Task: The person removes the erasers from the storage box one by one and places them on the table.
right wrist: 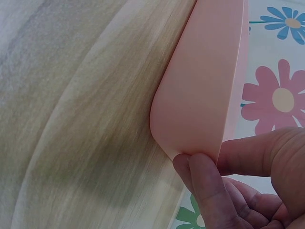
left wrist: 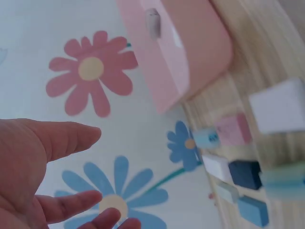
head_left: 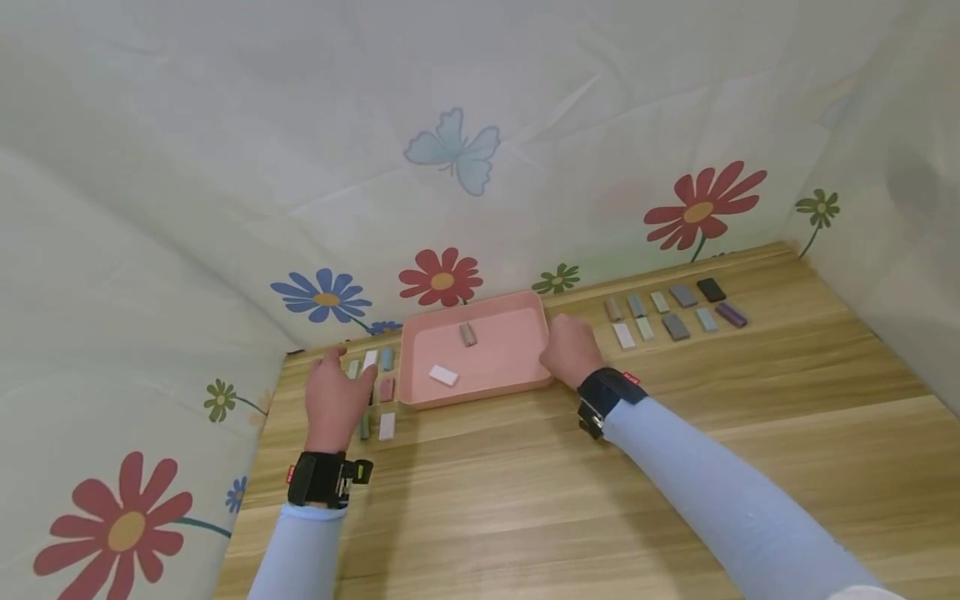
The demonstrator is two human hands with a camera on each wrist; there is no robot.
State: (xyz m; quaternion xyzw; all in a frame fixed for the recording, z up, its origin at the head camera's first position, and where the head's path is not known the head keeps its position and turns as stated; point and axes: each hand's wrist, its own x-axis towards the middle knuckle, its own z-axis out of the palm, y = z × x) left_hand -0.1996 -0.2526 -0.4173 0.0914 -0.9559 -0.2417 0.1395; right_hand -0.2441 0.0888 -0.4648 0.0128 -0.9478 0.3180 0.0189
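Observation:
A shallow pink tray (head_left: 480, 387) lies on the wooden table against the printed backdrop. Inside it are a white block (head_left: 443, 375) and a brownish-grey block (head_left: 468, 334), lying apart. My right hand (head_left: 572, 350) pinches the tray's right end; in the right wrist view, thumb and fingers (right wrist: 205, 174) grip its wall near a corner. My left hand (head_left: 337, 400) hovers over small blocks left of the tray, thumb and fingers spread, nothing between them. Near it lie a pink block (head_left: 386, 389), a blue block (head_left: 387, 359) and a pale pink block (head_left: 387, 426). The hand hides some others.
Right of the tray, several small blocks stand in two rows, among them a black block (head_left: 711, 290), a purple block (head_left: 731, 314) and a white block (head_left: 623, 336). A flowered sheet (head_left: 525, 200) rises along the back and sides of the wooden table (head_left: 525, 500).

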